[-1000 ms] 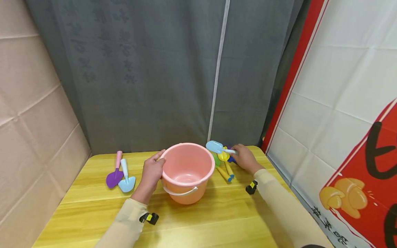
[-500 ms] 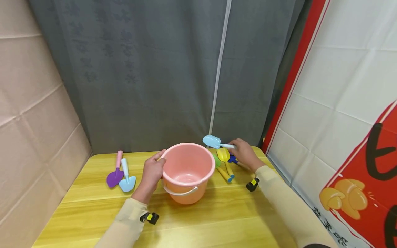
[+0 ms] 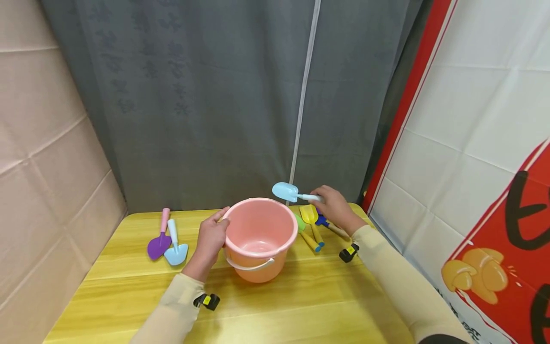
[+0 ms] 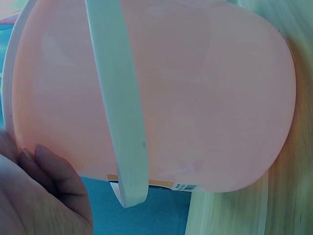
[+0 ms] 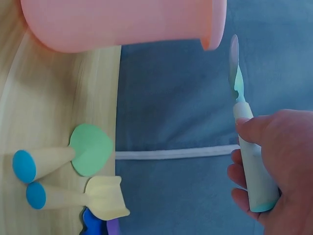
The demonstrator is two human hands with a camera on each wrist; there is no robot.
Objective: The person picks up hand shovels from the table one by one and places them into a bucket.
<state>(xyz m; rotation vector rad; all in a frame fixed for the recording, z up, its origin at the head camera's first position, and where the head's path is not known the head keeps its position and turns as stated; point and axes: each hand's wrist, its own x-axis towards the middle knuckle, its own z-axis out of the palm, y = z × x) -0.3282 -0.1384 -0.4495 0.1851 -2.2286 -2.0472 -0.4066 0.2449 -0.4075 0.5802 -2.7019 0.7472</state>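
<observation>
A pink bucket (image 3: 258, 267) with a white handle (image 3: 251, 266) stands upright on the table. My left hand (image 3: 212, 239) grips its rim on the left side, thumb toward the inside and fingers outside. In the left wrist view the curled fingers (image 4: 58, 174) press against the bucket's wall (image 4: 210, 98). My right hand (image 3: 333, 206) holds a light blue toy shovel (image 3: 285, 191) by its white handle, raised near the bucket's right rim. The right wrist view shows the thumb and fingers wrapped round that shovel handle (image 5: 254, 171), the blade pointing away from the hand.
Right of the bucket lie a green shovel (image 5: 92, 149), a yellow shovel (image 3: 310, 215) and a dark blue tool (image 3: 322, 220). On the left rest a purple shovel (image 3: 159, 246) and another light blue shovel (image 3: 176, 254). A grey curtain (image 3: 206, 119) hangs behind the table (image 3: 275, 315).
My right hand has lifted the light blue shovel up and leftward, from above the other shovels toward the bucket's rim. The left hand and bucket stay in place.
</observation>
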